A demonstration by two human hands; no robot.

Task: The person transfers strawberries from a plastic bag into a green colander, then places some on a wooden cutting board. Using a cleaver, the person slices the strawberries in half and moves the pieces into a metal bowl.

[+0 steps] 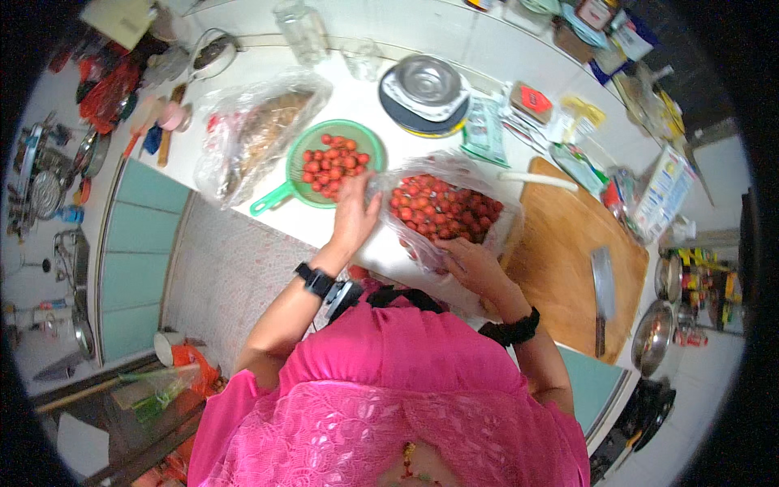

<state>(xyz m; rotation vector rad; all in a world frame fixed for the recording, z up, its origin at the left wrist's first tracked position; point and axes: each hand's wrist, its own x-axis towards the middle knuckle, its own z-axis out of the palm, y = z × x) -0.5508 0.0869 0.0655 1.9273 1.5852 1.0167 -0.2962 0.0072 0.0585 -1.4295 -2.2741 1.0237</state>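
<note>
Small round red fruits (333, 161) lie in a green plastic colander (376, 141), its handle pointing toward the lower left. My left hand (356, 213) reaches over the colander's near right rim, thumb apart from the fingers; no object shows in it. Just right of it, a clear plastic bag (447, 163) stands with its mouth spread, full of more red fruits (441, 207). The near edge of this bag is pinched in my right hand (471, 265), whose fingertips are partly hidden by the plastic.
Right of the bag, a wooden cutting board (548, 249) carries a cleaver (602, 283). A second plastic bag (261, 131) with brown contents sits left of the colander. Behind stand a kitchen scale with a metal bowl (428, 79), a glass jar (302, 33) and a green packet (485, 131).
</note>
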